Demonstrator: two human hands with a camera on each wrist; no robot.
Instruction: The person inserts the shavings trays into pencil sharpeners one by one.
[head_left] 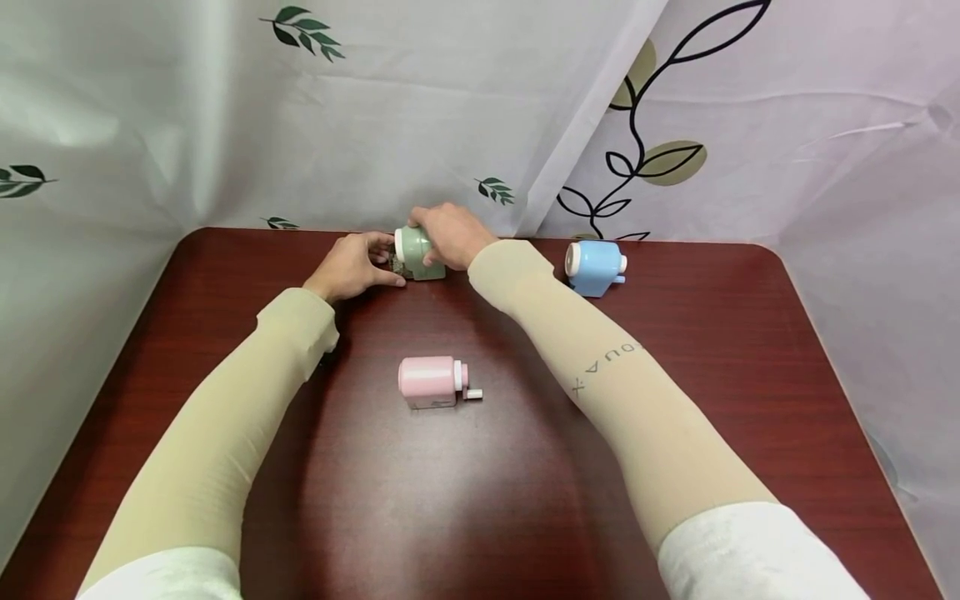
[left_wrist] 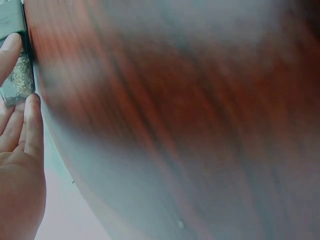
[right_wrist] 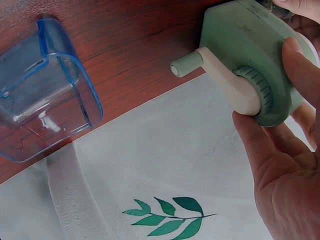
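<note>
One green sharpener (head_left: pixel 417 252), gripped at both ends

Location: far edge of the counter (head_left: pixel 480 508), slightly left of centre, near the curtain (head_left: pixel 360 125). The sharpener appears to stand upright on its base. Its long axis runs left to right, roughly along the counter's back edge; the white front ring (head_left: pixel 399 246) points to the person's left, the crank (right_wrist: pixel 225 82) end to the right.

Hold: the right hand (head_left: pixel 453 235) grasps the body at the crank end. The left hand (head_left: pixel 347 268) pinches the clear drawer (left_wrist: pixel 23 75) below the ring, thumb on one side, fingertips on the other. Shavings show inside.

Handling, as judged: light, stiff plastic; the smooth, curved shell may slip under a loose grasp. The drawer looks brittle, and its shavings could spill if tilted. Recommended hold: around the barrel, clear of the crank, with the drawer taken by its side walls.
</note>
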